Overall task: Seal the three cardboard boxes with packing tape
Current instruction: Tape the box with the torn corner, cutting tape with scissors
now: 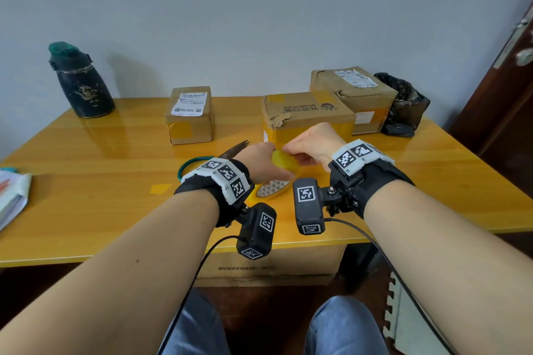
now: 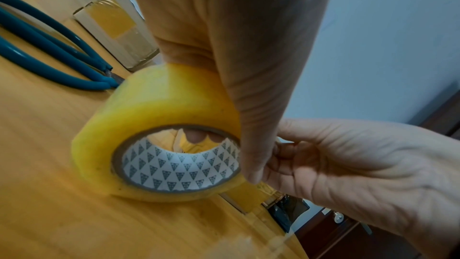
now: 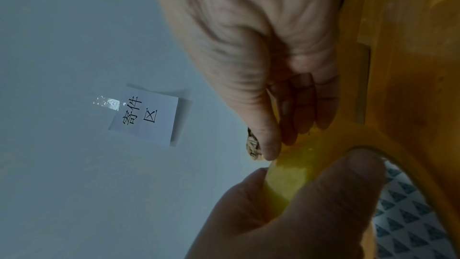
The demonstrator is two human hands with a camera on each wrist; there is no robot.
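Observation:
A yellow packing tape roll (image 1: 281,163) (image 2: 159,117) stands on edge at the table's front middle. My left hand (image 1: 259,157) (image 2: 248,66) grips it from above, thumb across its rim. My right hand (image 1: 304,147) (image 3: 276,141) pinches at the roll's outer layer with thumb and fingertips. Three cardboard boxes stand behind: a small one (image 1: 190,115), a middle one (image 1: 305,115) just beyond my hands, and a larger one (image 1: 354,89) at the back right. All three carry yellow tape patches.
Teal-handled scissors (image 1: 199,166) (image 2: 49,46) lie just left of the roll. A dark bottle (image 1: 80,81) stands far left, papers (image 1: 11,196) at the left edge, a black bag (image 1: 406,101) and a mouse (image 1: 399,130) at the right. A tape scrap (image 1: 160,189) sticks to the table (image 1: 86,181).

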